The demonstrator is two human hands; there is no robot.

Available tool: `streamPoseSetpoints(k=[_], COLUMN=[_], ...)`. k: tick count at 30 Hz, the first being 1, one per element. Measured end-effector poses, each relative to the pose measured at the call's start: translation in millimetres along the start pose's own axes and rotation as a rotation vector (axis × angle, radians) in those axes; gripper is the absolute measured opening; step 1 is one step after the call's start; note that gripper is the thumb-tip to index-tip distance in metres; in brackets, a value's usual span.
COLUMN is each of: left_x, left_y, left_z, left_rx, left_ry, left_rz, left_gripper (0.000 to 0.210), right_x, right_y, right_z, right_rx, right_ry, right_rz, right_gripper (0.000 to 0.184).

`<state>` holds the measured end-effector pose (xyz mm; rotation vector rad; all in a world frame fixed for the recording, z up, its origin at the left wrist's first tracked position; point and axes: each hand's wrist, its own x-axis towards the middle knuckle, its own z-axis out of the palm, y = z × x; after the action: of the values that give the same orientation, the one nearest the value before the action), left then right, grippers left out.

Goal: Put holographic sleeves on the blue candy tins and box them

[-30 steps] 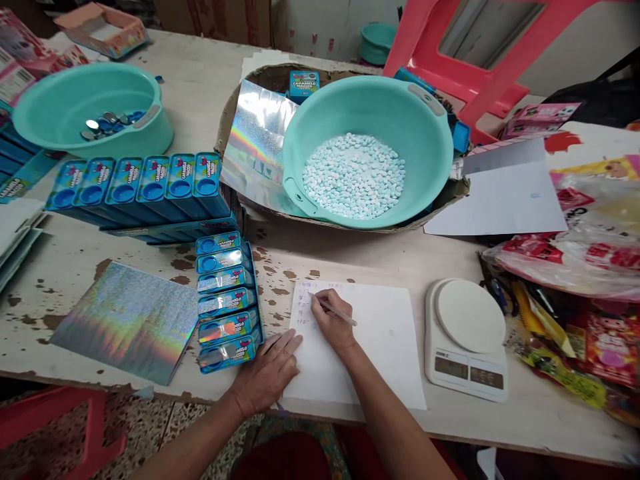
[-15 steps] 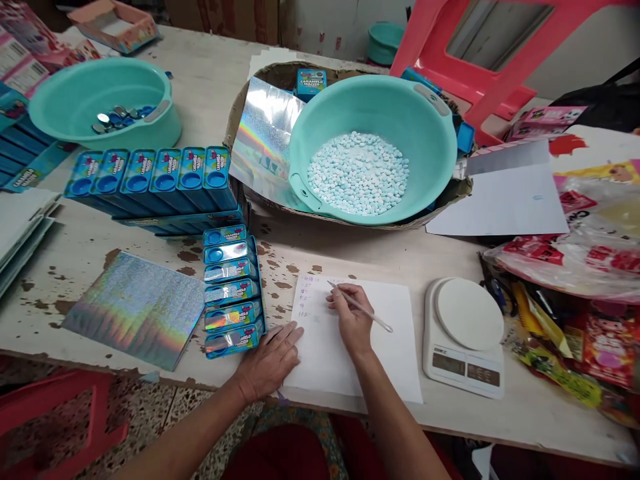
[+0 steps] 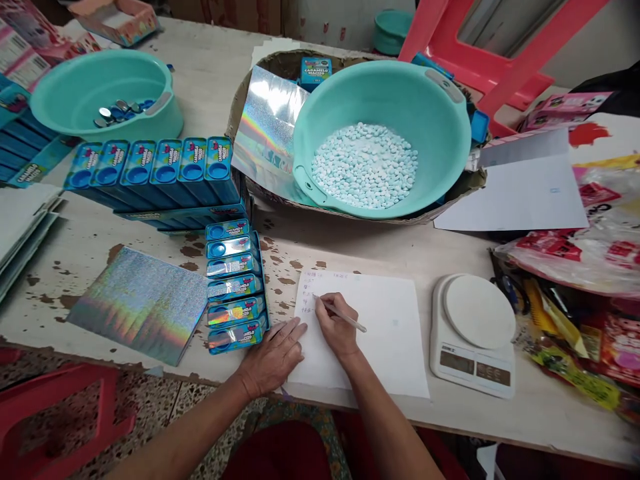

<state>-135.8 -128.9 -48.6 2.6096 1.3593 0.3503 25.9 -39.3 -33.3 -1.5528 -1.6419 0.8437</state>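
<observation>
My right hand (image 3: 339,325) is closed around a slim pale pen (image 3: 350,318), its tip at the handwritten lines on a white sheet of paper (image 3: 380,347). The writing stands in the upper left of the sheet, too small to read. My left hand (image 3: 274,357) lies flat with fingers stretched out, its fingertips on the sheet's left edge. Just beyond it is a display box of blue candy tins (image 3: 235,309), some with shiny strips on top. Left of that box lies a holographic silver sheet (image 3: 140,303).
A turquoise basin (image 3: 450,133) of small pale candies sits in a cardboard box (image 3: 425,217). A white scale (image 3: 475,337) stands to the right, beside bagged sweets (image 3: 575,257). More blue tins (image 3: 155,170) and a second basin (image 3: 105,70) with metallic pieces are at left.
My right hand with the pen has moved left and slightly down, from the top of the page to the left column of writing. My left hand stays nearly in place. The view has shifted slightly.
</observation>
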Motion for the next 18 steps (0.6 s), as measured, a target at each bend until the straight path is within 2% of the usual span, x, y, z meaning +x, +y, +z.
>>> streamPoseSetpoints(k=[18], left_x=[0.5], left_y=[-0.1], left_z=[-1.6], left_rx=[-0.039], left_ry=[0.02], left_rz=[-0.005], left_gripper=[0.01], right_x=[-0.7], right_y=[6.0], right_z=[1.7], right_rx=[-0.066], right_ry=[-0.034], right_rz=[-0.068], right_gripper=[0.01])
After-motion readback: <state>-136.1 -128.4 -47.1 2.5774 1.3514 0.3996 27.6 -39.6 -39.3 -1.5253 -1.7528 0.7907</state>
